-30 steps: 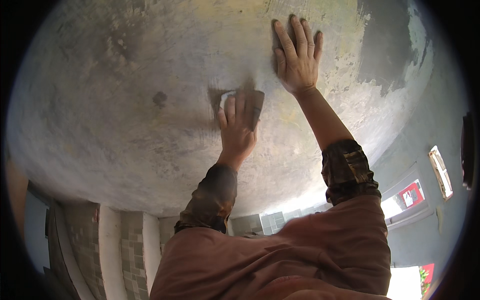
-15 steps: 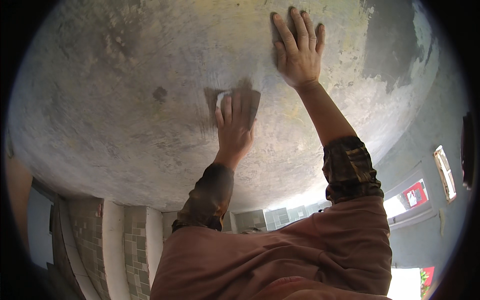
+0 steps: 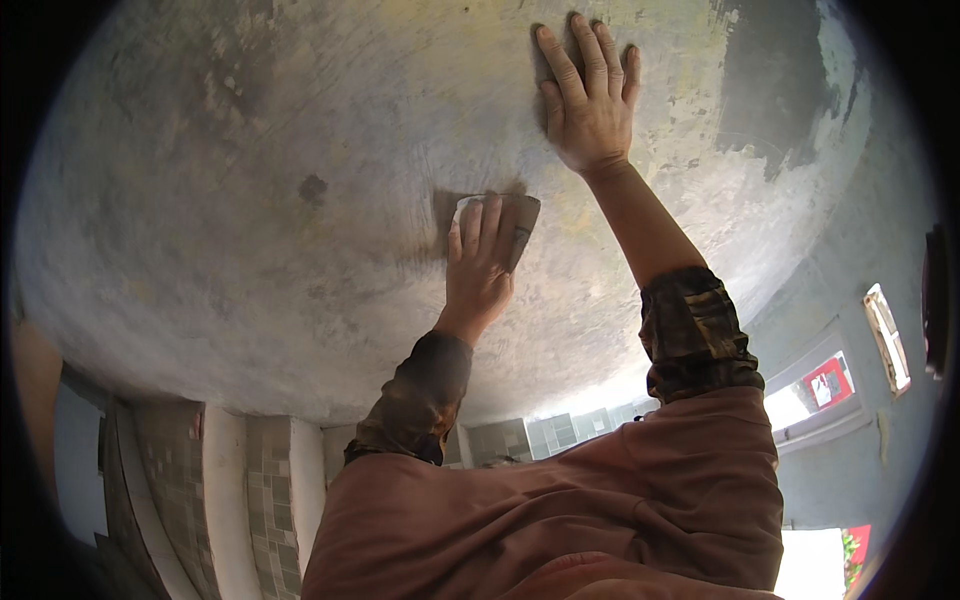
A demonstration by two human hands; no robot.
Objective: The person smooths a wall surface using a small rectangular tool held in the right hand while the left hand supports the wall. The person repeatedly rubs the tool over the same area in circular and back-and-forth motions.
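Observation:
My left hand (image 3: pixel 481 262) lies with its fingers extended over a sheet of sandpaper (image 3: pixel 524 222), pressing it against a blotchy grey plastered wall (image 3: pixel 250 260). The sheet's pale upper edge and brownish right corner show around the fingers; the rest is covered by my hand. Higher up and to the right, my right hand (image 3: pixel 592 112) rests flat on the same wall, fingers spread, holding nothing. Dark, smeary marks surround the sheet.
A darker grey patch (image 3: pixel 770 85) marks the wall at upper right. Tiled panels (image 3: pixel 270 490) between pale uprights are at lower left. A window (image 3: pixel 815 393) with something red in it is at the right, near a narrow white-framed piece (image 3: pixel 888 338).
My left hand and the sandpaper have slid a little right and down across the wall. My right hand stays in place on the wall; the view has shifted slightly.

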